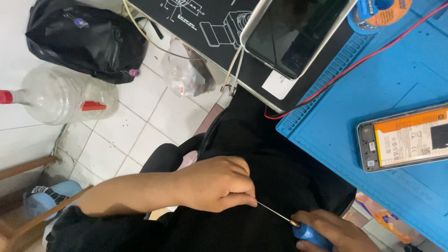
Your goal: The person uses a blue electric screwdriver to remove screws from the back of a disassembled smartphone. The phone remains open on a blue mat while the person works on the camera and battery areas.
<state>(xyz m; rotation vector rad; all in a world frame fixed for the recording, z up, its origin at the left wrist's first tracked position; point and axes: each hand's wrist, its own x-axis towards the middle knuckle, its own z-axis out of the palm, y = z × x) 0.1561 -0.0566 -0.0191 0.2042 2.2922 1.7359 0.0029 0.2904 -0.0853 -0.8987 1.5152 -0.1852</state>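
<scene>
Screwdriver (298,225) low over the person's dark-clothed lap: left hand (217,184) pinches the thin metal shaft's tip, right hand (337,229) is wrapped around the blue handle. Opened phone (403,137), battery showing, lies well apart on blue work mat (373,88).

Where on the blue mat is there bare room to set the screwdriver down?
The blue mat is bare between the red wire and the opened phone, and again below the phone toward its lower edge. The upper corner is crowded: a tape roll, with the tablet beside it. The left hand pinches the screwdriver shaft; the right hand holds its handle.
</scene>
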